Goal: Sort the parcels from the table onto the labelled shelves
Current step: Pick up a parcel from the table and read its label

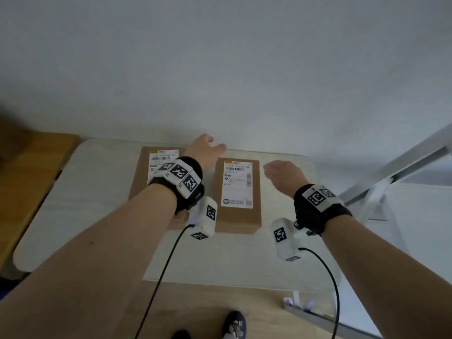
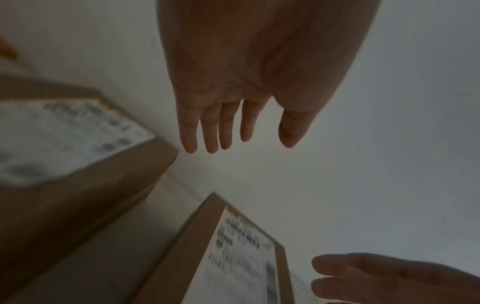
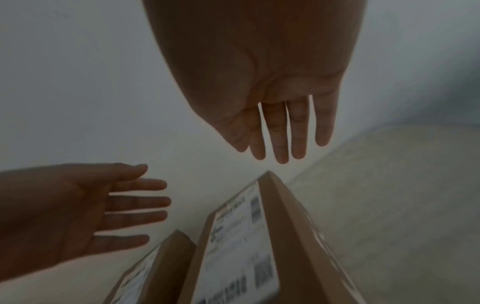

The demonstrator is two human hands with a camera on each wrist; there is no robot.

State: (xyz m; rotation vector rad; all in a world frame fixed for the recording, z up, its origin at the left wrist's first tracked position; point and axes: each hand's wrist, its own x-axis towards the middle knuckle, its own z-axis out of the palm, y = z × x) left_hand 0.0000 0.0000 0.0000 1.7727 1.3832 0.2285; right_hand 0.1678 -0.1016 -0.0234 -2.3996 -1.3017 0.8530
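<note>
Two brown cardboard parcels with white shipping labels lie side by side on the pale table (image 1: 97, 216). The right parcel (image 1: 237, 216) is narrow; the left parcel (image 1: 141, 177) is partly hidden under my left forearm. My left hand (image 1: 208, 149) hovers above the gap between them near the far edge, fingers straight and empty (image 2: 221, 127). My right hand (image 1: 281, 172) hangs just right of the narrow parcel (image 3: 233, 246), fingers straight, holding nothing (image 3: 283, 131). Neither hand touches a parcel.
A white wall rises straight behind the table. A wooden surface (image 1: 29, 182) adjoins the table on the left. A white metal shelf frame (image 1: 396, 167) stands at the right. My shoe (image 1: 234, 324) shows on the wooden floor below the near table edge.
</note>
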